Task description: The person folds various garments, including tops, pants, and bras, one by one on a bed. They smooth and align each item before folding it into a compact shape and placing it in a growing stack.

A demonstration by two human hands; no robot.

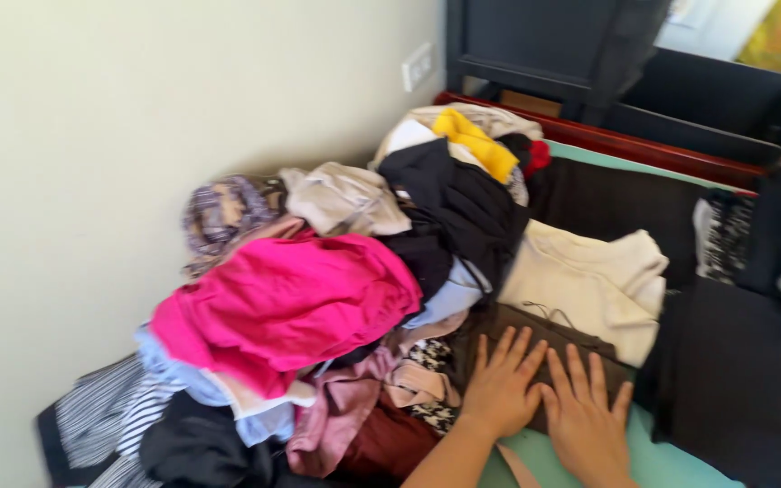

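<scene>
My left hand (499, 387) and my right hand (587, 417) lie flat side by side, fingers spread, pressing on a dark brown folded garment (553, 336) on a bed with a teal sheet (653, 463). Neither hand grips anything. Just beyond the brown piece lies a cream garment (598, 280). To the left rises a heap of clothes with a bright pink garment (286, 303) on top, a black one (454, 203) behind it and a yellow piece (476, 143) at the far end.
A pale wall (137, 136) with a white socket plate (417, 65) runs along the left. A red wooden bed rail (644, 145) and dark furniture (553, 41) stand at the back. Dark folded clothes (743, 370) lie at right; striped fabric (110, 416) hangs at lower left.
</scene>
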